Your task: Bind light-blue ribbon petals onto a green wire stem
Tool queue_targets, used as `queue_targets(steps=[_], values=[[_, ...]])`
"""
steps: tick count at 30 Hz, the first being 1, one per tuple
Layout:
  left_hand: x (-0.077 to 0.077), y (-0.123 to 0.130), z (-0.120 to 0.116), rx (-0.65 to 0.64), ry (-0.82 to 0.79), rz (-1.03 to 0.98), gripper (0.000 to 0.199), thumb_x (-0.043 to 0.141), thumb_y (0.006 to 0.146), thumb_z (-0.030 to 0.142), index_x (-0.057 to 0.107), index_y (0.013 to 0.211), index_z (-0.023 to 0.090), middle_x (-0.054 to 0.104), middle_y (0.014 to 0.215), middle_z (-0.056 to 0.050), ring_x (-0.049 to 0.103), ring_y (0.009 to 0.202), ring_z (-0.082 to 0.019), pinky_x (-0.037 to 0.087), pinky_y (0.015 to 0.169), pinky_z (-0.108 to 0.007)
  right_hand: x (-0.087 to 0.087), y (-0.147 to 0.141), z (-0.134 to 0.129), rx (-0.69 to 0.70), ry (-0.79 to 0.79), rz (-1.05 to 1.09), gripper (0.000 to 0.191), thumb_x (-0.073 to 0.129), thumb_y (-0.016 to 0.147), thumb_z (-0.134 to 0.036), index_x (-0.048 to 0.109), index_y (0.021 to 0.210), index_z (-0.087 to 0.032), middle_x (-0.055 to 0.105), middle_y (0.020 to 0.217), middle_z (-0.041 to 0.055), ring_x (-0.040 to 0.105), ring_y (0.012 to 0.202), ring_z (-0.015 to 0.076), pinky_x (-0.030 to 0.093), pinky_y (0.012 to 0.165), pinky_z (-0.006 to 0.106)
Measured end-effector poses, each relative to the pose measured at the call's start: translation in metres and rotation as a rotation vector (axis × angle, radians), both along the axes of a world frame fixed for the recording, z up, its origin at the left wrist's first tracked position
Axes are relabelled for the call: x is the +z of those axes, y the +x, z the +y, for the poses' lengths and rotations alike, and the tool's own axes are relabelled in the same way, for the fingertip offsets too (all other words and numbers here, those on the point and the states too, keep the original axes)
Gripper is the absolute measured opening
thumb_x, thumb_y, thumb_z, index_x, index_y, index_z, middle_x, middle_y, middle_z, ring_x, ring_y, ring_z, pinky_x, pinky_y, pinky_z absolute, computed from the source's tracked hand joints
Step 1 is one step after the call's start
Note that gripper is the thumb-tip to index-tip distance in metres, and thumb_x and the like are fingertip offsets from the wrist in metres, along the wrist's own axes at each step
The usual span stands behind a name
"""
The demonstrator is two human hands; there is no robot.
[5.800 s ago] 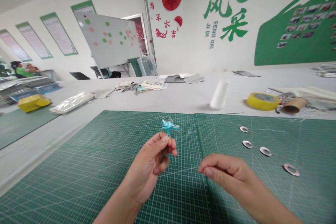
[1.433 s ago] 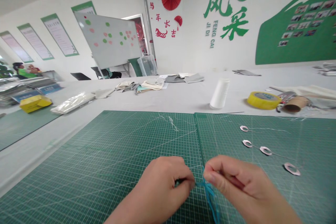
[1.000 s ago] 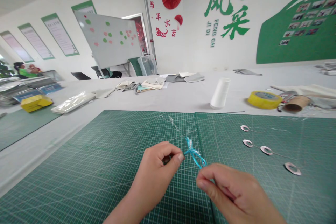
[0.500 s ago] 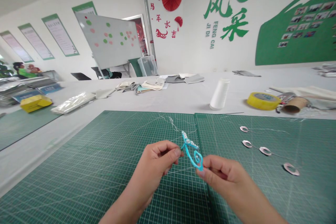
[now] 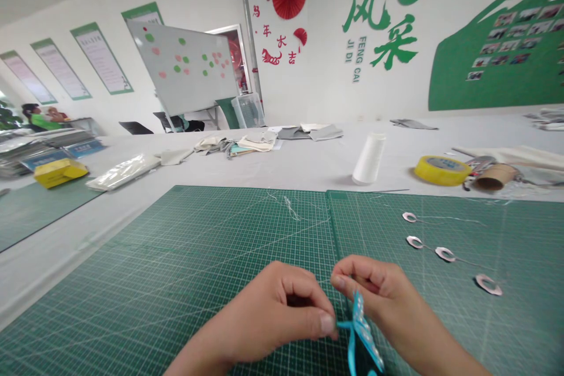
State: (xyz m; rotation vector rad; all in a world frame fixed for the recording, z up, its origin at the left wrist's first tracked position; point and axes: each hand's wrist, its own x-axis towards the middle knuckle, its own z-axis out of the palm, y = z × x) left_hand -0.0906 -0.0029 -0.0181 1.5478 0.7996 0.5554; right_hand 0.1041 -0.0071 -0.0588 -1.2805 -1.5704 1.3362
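A turquoise ornament [image 5: 362, 329] with looped edges and rows of pearly beads hangs at the lower middle, its bottom cut off by the picture edge. My left hand [image 5: 282, 311] pinches the short stem on its left side between thumb and fingertips. Just above and behind the ornament, my right hand [image 5: 379, 288] has thumb and forefinger pressed together; whatever they hold is too fine to see. Both hands are over the green cutting mats [image 5: 211, 247].
Pink-white rings [image 5: 488, 284] with thin wires lie on the right mat. Loose clear thread [image 5: 289, 208] is at the mats' far side. Behind stand a white thread cone [image 5: 369, 158], yellow tape [image 5: 443, 170], a cardboard tube [image 5: 497, 177] and fabric pieces [image 5: 258, 141].
The ornament has come down toward me and turned, its beaded part now lower right. My right hand has let go of its looped end and moved up to a pinch above it.
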Motion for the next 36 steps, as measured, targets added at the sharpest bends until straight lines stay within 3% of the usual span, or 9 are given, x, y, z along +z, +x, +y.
queue_targets(steps=[3, 7, 12, 18, 26, 32, 36], values=[[0.0, 0.001, -0.002, -0.074, 0.134, 0.141, 0.01, 0.066, 0.077, 0.013, 0.075, 0.072, 0.016, 0.054, 0.062, 0.004, 0.048, 0.062, -0.009, 0.035, 0.06, -0.021, 0.004, 0.001, 0.0, 0.016, 0.085, -0.096, 0.028, 0.051, 0.084, -0.043, 0.057, 0.069, -0.019, 0.037, 0.059, -0.0053, 0.032, 0.056, 0.0133, 0.027, 0.052, 0.026], [-0.003, 0.004, -0.006, -0.04, 0.302, 0.321, 0.017, 0.061, 0.075, 0.007, 0.072, 0.067, 0.017, 0.056, 0.061, 0.005, 0.052, 0.063, -0.009, 0.036, 0.061, -0.021, 0.016, 0.004, -0.003, 0.047, 0.111, -0.127, 0.028, 0.048, 0.086, -0.041, 0.055, 0.068, -0.02, 0.037, 0.059, -0.0052, 0.034, 0.055, 0.0135, 0.029, 0.051, 0.026], [-0.004, 0.006, -0.004, 0.084, 0.391, 0.428, 0.019, 0.057, 0.078, 0.01, 0.068, 0.065, 0.018, 0.056, 0.063, 0.004, 0.052, 0.063, -0.01, 0.035, 0.06, -0.022, 0.028, 0.007, -0.019, 0.042, 0.338, -0.281, 0.029, 0.046, 0.092, -0.034, 0.058, 0.068, -0.023, 0.048, 0.058, -0.004, 0.046, 0.055, 0.0137, 0.037, 0.052, 0.024], [-0.003, 0.003, 0.002, 0.27, 0.363, 0.388, 0.019, 0.056, 0.082, 0.018, 0.067, 0.066, 0.018, 0.059, 0.066, 0.002, 0.052, 0.065, -0.013, 0.037, 0.061, -0.024, 0.024, 0.006, -0.026, 0.03, 0.558, -0.391, 0.023, 0.048, 0.095, -0.028, 0.061, 0.075, -0.026, 0.06, 0.062, -0.0046, 0.057, 0.054, 0.0124, 0.042, 0.052, 0.022], [-0.005, 0.001, 0.006, 0.461, 0.285, 0.286, 0.02, 0.056, 0.084, 0.025, 0.064, 0.068, 0.017, 0.055, 0.064, 0.001, 0.046, 0.063, -0.014, 0.035, 0.059, -0.026, 0.014, -0.006, -0.027, 0.05, 0.547, -0.407, 0.022, 0.049, 0.093, -0.025, 0.061, 0.074, -0.026, 0.063, 0.061, -0.0036, 0.058, 0.052, 0.013, 0.042, 0.049, 0.022], [-0.005, -0.001, 0.009, 0.487, 0.217, 0.158, 0.022, 0.056, 0.085, 0.028, 0.061, 0.067, 0.017, 0.048, 0.061, 0.002, 0.039, 0.06, -0.013, 0.031, 0.056, -0.025, 0.008, -0.012, -0.026, 0.058, 0.458, -0.401, 0.024, 0.05, 0.091, -0.024, 0.057, 0.067, -0.023, 0.056, 0.056, -0.0049, 0.05, 0.05, 0.0116, 0.037, 0.048, 0.022], [-0.001, -0.001, 0.009, 0.469, 0.042, 0.022, 0.022, 0.059, 0.083, 0.03, 0.06, 0.066, 0.016, 0.045, 0.059, 0.004, 0.031, 0.053, -0.01, 0.024, 0.051, -0.024, 0.0, -0.01, -0.019, 0.019, 0.341, -0.374, 0.029, 0.049, 0.09, -0.028, 0.051, 0.062, -0.022, 0.045, 0.052, -0.0056, 0.043, 0.049, 0.012, 0.031, 0.046, 0.023]])
